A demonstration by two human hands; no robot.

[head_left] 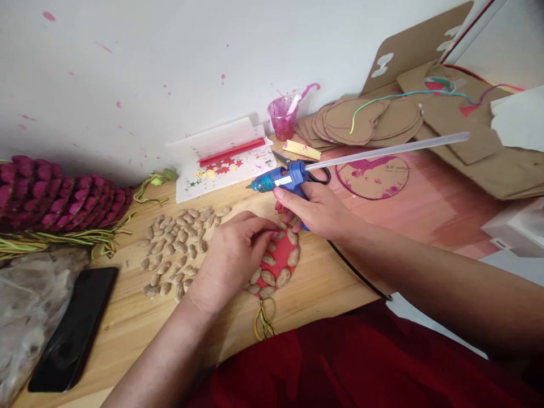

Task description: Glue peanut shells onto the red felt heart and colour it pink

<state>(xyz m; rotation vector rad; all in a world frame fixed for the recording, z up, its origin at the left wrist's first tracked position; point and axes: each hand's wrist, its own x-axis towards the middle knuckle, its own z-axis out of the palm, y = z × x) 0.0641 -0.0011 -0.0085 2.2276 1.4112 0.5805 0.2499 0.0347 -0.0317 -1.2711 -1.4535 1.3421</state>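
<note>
My right hand (325, 209) is wrapped round the handle of a blue glue gun (293, 175). A long clear glue stick (382, 152) juts out of its back, and its nozzle points left above the table. My left hand (236, 249) is closed, its thumb and forefinger pinching a peanut at the far side of a red disc (283, 253). Peanuts in their shells, such as this peanut (283, 277), line the disc's edge, and a few lie further in. The left hand covers the disc's left part. Yellow-green cords (264, 323) hang from its near edge.
Loose peanuts (181, 232) lie left of my hands. Behind are white paper (187, 184) with star sequins, scissors (321, 175) and a pink-stained cup (282, 119). Cardboard shapes (352, 122) are stacked at right. A phone (74, 328) and plastic bag (29, 317) lie at left.
</note>
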